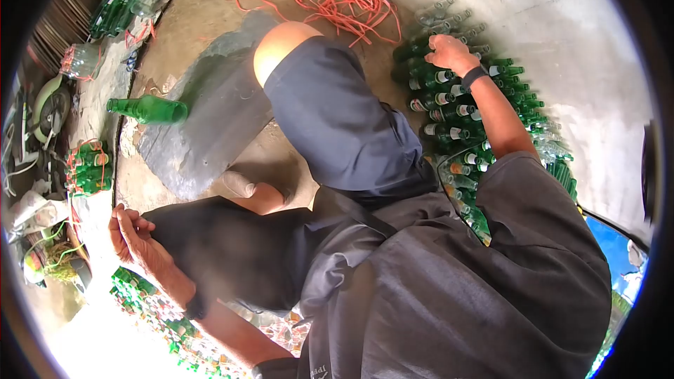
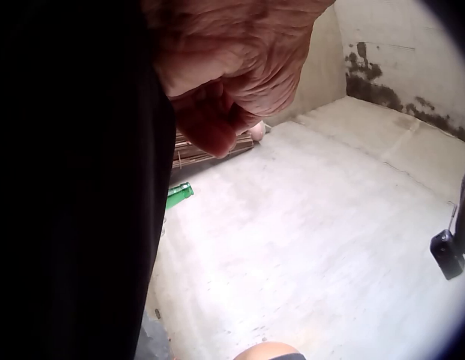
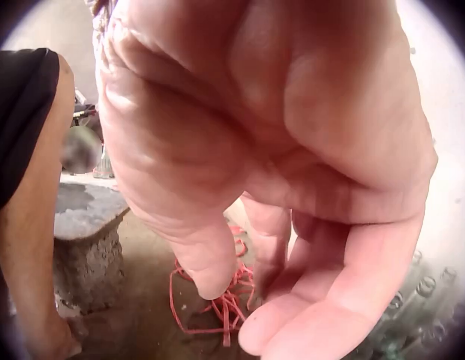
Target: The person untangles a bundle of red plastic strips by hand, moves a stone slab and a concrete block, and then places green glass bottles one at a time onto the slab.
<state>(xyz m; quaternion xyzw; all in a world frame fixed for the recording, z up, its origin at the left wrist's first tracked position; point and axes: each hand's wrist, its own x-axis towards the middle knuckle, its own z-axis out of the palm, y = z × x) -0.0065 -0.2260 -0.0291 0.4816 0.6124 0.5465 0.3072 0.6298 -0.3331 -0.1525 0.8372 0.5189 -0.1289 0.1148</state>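
Note:
Above the far end of a crowd of standing green glass bottles [image 1: 439, 98] is my right hand [image 1: 451, 54], its fingers loosely bent. The right wrist view shows nothing between the thumb and fingers of that hand [image 3: 292, 195]; clear bottle necks [image 3: 427, 289] stand beyond them. My left hand [image 1: 140, 242] lies by the left knee, fingers loosely curled and holding nothing. In the left wrist view dark cloth covers much of the scene beside this hand [image 2: 240, 67]. A single green bottle [image 1: 158, 109] lies on its side near the ledge at left.
Tangled red plastic strapping [image 1: 337, 0] lies on the floor ahead. A grey stone slab [image 1: 189, 119] sits between the lying bottle and my legs. Strapped bottle bundles [image 1: 90, 168] stand at far left, with more bottles [image 1: 154, 309] behind my left arm. A pale wall [image 1: 583, 63] rises at right.

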